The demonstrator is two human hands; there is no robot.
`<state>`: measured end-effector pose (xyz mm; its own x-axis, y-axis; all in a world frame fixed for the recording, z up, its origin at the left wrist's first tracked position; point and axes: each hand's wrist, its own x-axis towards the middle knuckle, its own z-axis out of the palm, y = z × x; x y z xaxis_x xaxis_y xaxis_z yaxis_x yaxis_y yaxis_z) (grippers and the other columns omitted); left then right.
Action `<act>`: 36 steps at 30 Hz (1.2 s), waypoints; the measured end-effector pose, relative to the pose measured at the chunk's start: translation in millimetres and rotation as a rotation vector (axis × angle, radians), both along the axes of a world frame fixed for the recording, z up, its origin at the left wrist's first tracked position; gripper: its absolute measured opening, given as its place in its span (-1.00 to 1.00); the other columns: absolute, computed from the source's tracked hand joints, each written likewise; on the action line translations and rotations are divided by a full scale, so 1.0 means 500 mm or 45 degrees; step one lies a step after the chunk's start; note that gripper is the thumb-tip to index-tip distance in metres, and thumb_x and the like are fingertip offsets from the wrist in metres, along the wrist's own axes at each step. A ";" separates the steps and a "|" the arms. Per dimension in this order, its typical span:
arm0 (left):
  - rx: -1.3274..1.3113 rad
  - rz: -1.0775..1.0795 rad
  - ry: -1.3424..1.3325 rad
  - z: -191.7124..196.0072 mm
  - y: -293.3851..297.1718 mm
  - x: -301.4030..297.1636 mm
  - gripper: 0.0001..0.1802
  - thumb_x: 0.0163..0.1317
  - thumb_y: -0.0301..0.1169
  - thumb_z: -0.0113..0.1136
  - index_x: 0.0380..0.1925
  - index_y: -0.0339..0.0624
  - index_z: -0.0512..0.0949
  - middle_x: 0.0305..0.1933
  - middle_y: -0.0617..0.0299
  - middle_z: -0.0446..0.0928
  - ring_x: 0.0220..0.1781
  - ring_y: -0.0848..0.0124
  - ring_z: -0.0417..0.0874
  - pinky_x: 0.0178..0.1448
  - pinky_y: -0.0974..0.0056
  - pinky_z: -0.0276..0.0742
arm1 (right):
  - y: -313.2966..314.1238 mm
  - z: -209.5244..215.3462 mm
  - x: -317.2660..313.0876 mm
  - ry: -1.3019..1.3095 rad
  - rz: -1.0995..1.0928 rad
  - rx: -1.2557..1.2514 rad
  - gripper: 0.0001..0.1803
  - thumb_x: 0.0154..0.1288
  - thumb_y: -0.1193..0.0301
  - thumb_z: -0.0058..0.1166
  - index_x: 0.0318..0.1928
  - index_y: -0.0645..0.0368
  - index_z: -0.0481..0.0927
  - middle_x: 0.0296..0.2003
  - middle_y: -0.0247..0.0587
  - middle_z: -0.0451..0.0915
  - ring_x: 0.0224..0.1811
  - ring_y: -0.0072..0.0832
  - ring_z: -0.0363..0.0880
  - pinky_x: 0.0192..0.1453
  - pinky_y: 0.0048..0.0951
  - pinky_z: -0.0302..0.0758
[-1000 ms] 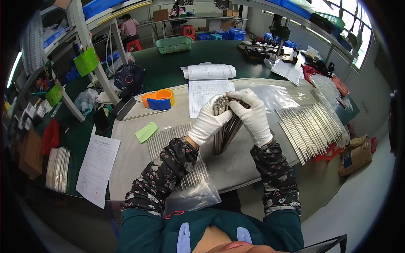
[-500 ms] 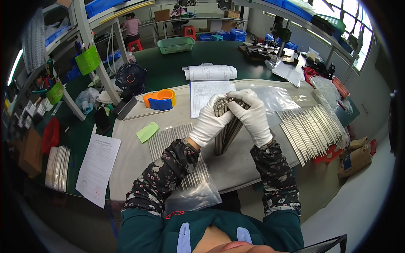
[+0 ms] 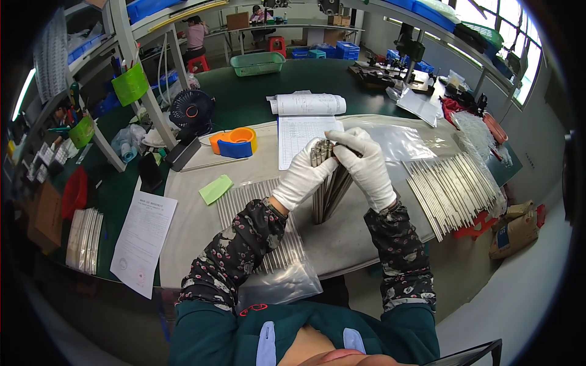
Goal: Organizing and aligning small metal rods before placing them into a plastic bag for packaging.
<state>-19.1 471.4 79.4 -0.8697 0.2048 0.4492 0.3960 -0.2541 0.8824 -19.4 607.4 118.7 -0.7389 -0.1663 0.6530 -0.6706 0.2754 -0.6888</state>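
Note:
Both my hands wear white gloves, and between them stands an upright bundle of thin metal rods [image 3: 326, 198], its lower ends resting on the pale cloth [image 3: 354, 238]. My left hand [image 3: 302, 182] wraps round the bundle's left side near the top. The fingers of my right hand [image 3: 368, 166] are bent over the rod tops on the right, thumb against them; they partly hide those ends. Under my left forearm lies a clear plastic bag [image 3: 293, 283] with a row of rods [image 3: 244, 200] in it. A wide row of loose rods [image 3: 452, 192] spreads to the right.
Beyond my hands lies a paper form [image 3: 296, 137]. On the left are an orange-and-blue tape dispenser [image 3: 237, 145], a small black fan [image 3: 191, 111], a green slip [image 3: 215, 190], a printed sheet [image 3: 143, 241] and bagged rods [image 3: 84, 241]. A green basket [image 3: 257, 64] stands farther back.
My right fingers have shifted slightly over the rod tops, uncovering a few ends. My left hand keeps its hold on the bundle. The whole view has moved a little.

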 end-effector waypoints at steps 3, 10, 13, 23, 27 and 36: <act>0.056 -0.046 0.036 -0.003 0.003 0.000 -0.72 0.17 -0.50 0.11 -0.09 -0.22 0.40 -0.24 0.39 0.48 -0.19 0.62 0.45 -0.11 0.49 0.42 | 0.004 -0.003 -0.001 0.124 -0.004 0.097 -0.78 0.02 0.61 0.05 -0.27 0.20 0.60 -0.47 -0.28 0.48 -0.34 -0.49 0.46 -0.24 -0.56 0.40; -0.190 0.042 0.116 0.001 -0.007 0.006 -0.73 0.17 -0.46 0.12 -0.10 -0.23 0.44 -0.23 0.40 0.48 -0.19 0.65 0.45 -0.09 0.48 0.41 | 0.007 0.001 0.006 -0.082 -0.021 -0.035 -0.78 0.03 0.59 0.07 -0.25 0.19 0.59 -0.43 -0.27 0.48 -0.36 -0.54 0.46 -0.24 -0.55 0.41; -0.121 0.036 0.156 -0.001 -0.001 0.002 -0.77 0.18 -0.48 0.11 -0.14 -0.24 0.45 -0.26 0.35 0.50 -0.21 0.63 0.45 -0.12 0.48 0.43 | 0.000 0.005 0.010 -0.111 -0.009 -0.067 -0.77 0.02 0.59 0.05 -0.23 0.18 0.59 -0.43 -0.28 0.48 -0.36 -0.55 0.46 -0.23 -0.55 0.41; -0.150 0.005 0.098 -0.003 -0.009 0.002 -0.73 0.18 -0.49 0.09 -0.10 -0.25 0.45 -0.24 0.42 0.49 -0.21 0.66 0.45 -0.13 0.48 0.43 | 0.010 -0.003 -0.006 -0.013 0.087 -0.009 -0.75 0.02 0.57 0.06 -0.21 0.17 0.60 -0.41 -0.26 0.48 -0.33 -0.53 0.46 -0.21 -0.57 0.40; -0.149 -0.055 0.055 -0.008 -0.012 -0.010 -0.78 0.19 -0.47 0.08 -0.15 -0.25 0.48 -0.29 0.42 0.50 -0.24 0.67 0.45 -0.16 0.49 0.43 | 0.004 0.007 0.006 -0.142 0.049 -0.042 -0.76 0.00 0.57 0.09 -0.24 0.19 0.59 -0.41 -0.26 0.49 -0.32 -0.52 0.45 -0.20 -0.57 0.40; -0.319 -0.053 0.059 -0.004 -0.023 -0.009 -0.83 0.19 -0.39 0.11 -0.28 -0.25 0.51 -0.40 0.42 0.51 -0.35 0.67 0.43 -0.28 0.45 0.42 | 0.005 0.006 -0.003 0.048 0.118 0.094 -0.79 -0.02 0.57 0.06 -0.28 0.20 0.58 -0.45 -0.28 0.49 -0.31 -0.49 0.44 -0.18 -0.51 0.40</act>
